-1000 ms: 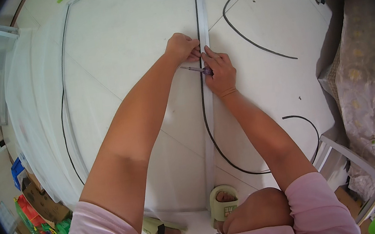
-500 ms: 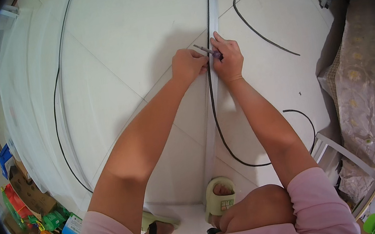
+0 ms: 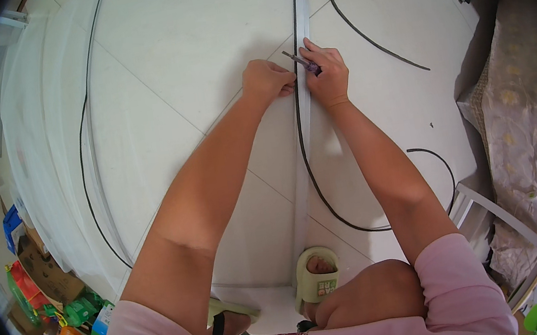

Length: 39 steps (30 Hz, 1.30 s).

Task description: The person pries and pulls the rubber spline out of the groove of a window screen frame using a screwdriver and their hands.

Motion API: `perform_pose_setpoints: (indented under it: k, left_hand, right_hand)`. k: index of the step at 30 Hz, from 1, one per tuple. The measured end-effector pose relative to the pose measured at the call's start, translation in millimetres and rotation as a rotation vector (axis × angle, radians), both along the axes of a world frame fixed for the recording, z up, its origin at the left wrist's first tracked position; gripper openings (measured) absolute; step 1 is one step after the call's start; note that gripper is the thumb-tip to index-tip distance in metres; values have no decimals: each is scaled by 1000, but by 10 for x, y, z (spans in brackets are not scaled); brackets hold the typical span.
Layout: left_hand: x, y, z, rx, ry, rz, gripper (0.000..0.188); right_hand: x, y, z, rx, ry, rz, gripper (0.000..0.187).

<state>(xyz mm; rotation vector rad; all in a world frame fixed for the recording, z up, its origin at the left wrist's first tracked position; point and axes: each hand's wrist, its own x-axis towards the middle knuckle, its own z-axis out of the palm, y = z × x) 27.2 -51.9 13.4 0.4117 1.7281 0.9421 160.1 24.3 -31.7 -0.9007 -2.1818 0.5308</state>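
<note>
A long white frame bar (image 3: 305, 129) lies on the white tiled floor and runs away from me. A black rubber cord (image 3: 293, 22) follows its groove, then loops loose to the right near my knee. My left hand (image 3: 266, 81) is curled, its fingertips pinching the cord at the bar's left edge. Just right of the bar, my right hand (image 3: 328, 77) grips a small purple-handled tool (image 3: 304, 63) whose tip points at the cord. The two hands almost touch.
Sheer white mesh (image 3: 44, 163) with another black cord (image 3: 84, 144) covers the floor on the left. A loose black cord piece (image 3: 373, 38) lies far right. Coloured packages (image 3: 50, 311) are piled at lower left, and patterned fabric (image 3: 527, 120) over a white rack (image 3: 491, 206) stands on the right. My sandalled foot (image 3: 317, 276) is below.
Both hands stay at the bar. My right hand has come up level with the left, and the tool is now angled onto the cord. The view has shifted slightly.
</note>
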Motion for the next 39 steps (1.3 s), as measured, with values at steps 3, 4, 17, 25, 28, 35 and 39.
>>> perform_pose_setpoints:
  k: [3,4,17,25,28,35,39]
  left_hand:
    - [7,8,-2,16,45,-36,15]
    - [-3,-2,-3,18,68,-62,15]
    - [-124,-22,-9,44,-41,-170,12]
    - [-116,-36,0,28,-3,-220,14]
    - [-118,-48,-1,27,-21,-198,13]
    - [-70,10,49,-60,5,-220,13]
    - [-27,17,66,-63,101,-225,16]
  right_hand:
    - [8,-14,60,-34,12,11,31]
    - [11,-71,108,1,29,-62,27]
    - [109,-387,424,-919,-56,-124,13]
    - [226,-351,382,-1089,192,-147,12]
    - [231,-328,381,-1074,160,-115,15]
    - [222,-363,249,-902,116,-138,10]
    - [174,-419,303,-919,68,-105,8]
